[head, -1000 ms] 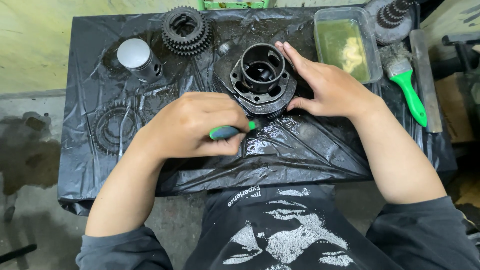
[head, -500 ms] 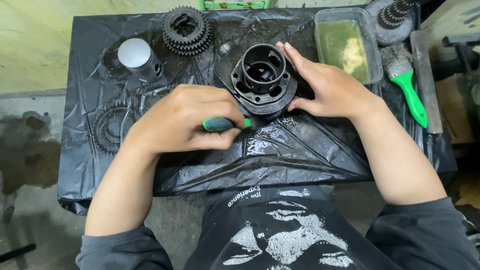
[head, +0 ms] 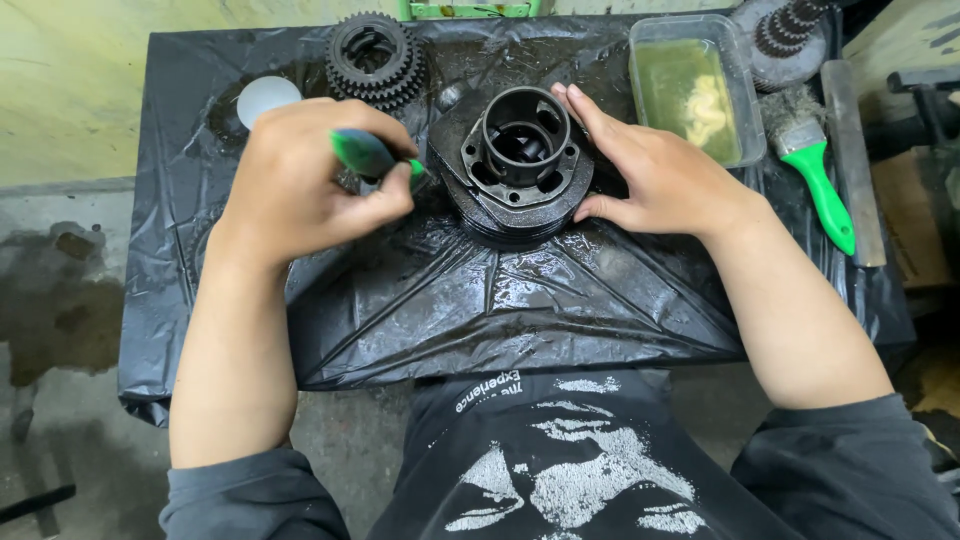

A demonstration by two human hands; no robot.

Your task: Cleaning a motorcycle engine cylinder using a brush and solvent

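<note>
The bench (head: pixel 200 330) is wrapped in black plastic sheet, wet and oily across its middle and front. No bare bench surface shows.

The cylinder (head: pixel 520 165), a dark finned engine part with an open bore facing up, sits at the middle of the bench, toward the back edge. It is coated in dark grime or oil on the fins and flange; judged from this, cleaning is under way and not finished, since the part looks dirty all over. How much has been worked cannot be told.

The right hand (head: pixel 660 170) lies flat against the cylinder's right side, fingers extended and touching its flange, thumb at the lower rim. It steadies the part and grasps nothing.

The left hand (head: pixel 310 185) is closed around a green-handled tool (head: pixel 365 155), whose tip points at the cylinder's left edge, touching or just short of it; the tip itself is hidden.

A tub (head: pixel 700 90) of yellowish liquid stands near the back right corner. Right of it lie a brush (head: pixel 815 160) with a green handle and a flat metal bar (head: pixel 850 160) along the right edge.

A gear cluster (head: pixel 375 60) rests at the back edge, left of the cylinder. A white cap (head: pixel 265 98) sits just behind the left hand.
</note>
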